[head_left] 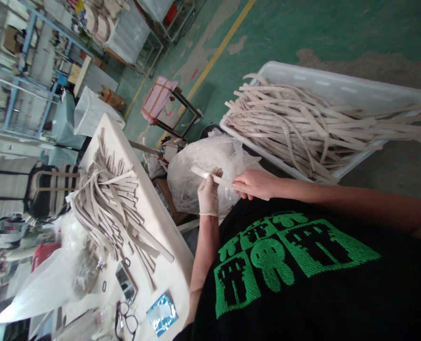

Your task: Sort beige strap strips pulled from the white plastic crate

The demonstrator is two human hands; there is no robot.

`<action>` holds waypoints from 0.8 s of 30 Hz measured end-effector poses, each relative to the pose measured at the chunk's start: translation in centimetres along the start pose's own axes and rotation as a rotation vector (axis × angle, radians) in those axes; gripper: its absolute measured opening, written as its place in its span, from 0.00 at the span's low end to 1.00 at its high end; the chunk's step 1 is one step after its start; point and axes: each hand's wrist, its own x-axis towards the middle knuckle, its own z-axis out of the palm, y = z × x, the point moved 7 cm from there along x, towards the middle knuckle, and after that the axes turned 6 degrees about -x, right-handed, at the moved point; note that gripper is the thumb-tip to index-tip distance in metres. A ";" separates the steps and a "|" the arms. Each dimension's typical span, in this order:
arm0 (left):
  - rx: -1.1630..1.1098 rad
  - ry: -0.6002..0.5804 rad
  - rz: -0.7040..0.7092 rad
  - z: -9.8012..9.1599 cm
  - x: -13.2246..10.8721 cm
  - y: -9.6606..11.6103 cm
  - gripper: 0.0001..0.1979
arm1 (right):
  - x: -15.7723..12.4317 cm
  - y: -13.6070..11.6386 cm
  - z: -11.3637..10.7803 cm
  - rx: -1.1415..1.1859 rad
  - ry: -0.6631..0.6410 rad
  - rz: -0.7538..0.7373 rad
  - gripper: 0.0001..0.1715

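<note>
A short length of pale flat strap is stretched between my two hands, in front of my body. My left hand, in a thin whitish glove, pinches it near the middle, so one end sticks out past the thumb. The bare fingers of my right hand are closed on its other end. Behind my hands bulges a clear plastic bag with pale contents that I cannot make out. A white plastic crate, heaped with long beige straps, stands beyond my right hand.
Left of me, a white table bears a pile of grey-beige straps, a phone, eyeglasses and a blue packet. A stool with a pink cushion stands on the green floor. Shelves and carts are farther back.
</note>
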 end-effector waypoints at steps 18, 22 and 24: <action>0.019 -0.095 -0.072 1.6 -1.0 -2.6 0.16 | -0.6 -0.3 -0.9 -0.058 0.095 0.006 0.20; 0.033 -0.134 -0.066 2.4 -1.8 -2.6 0.16 | 0.0 -0.7 -2.4 -0.062 0.193 -0.050 0.22; 0.033 -0.113 -0.083 2.0 -2.0 -2.1 0.17 | 0.0 -0.7 -4.0 -0.093 0.363 -0.132 0.20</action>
